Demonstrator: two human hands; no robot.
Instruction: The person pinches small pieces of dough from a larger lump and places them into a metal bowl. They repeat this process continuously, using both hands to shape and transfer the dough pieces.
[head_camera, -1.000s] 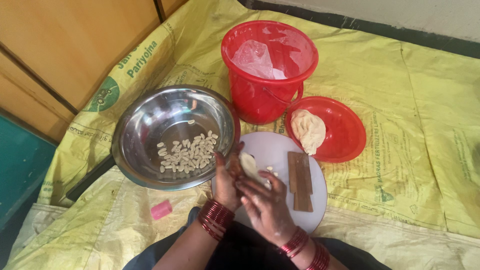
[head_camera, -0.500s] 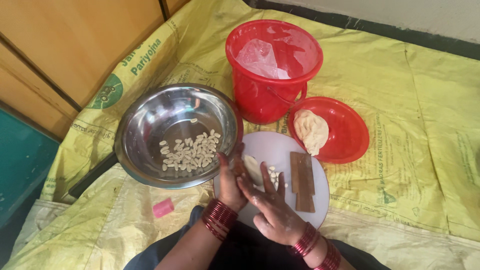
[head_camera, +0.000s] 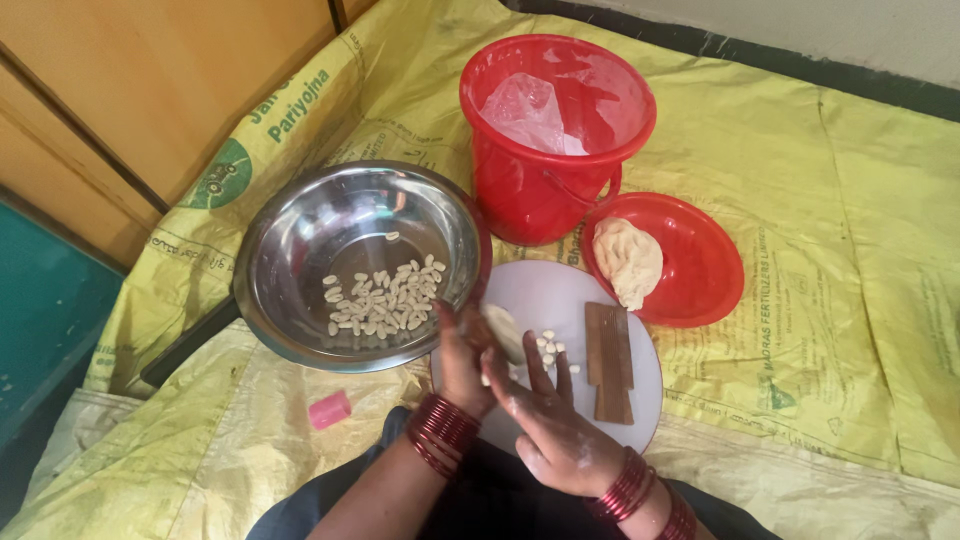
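1. The left hand (head_camera: 462, 355) grips a dough lump (head_camera: 503, 330) at the white board (head_camera: 545, 295)'s left edge.
2. The right hand (head_camera: 548, 425) is open, fingers spread over small dough pieces (head_camera: 548, 346).
3. A steel bowl (head_camera: 300, 250) of pieces sits left; a wooden comb (head_camera: 609, 360) lies right; a red bucket (head_camera: 530, 195) and a red lid (head_camera: 705, 265) stand behind.

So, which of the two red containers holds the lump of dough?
The shallow red dish right of the tall red bucket; the dough lump lies in it, while the bucket holds only clear plastic.

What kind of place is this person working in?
Probably a home floor set up for hand food-making: yellow woven sacks are spread as a mat, with a round steel bowl of small dough pieces and a red plastic bucket beside wooden cabinets.
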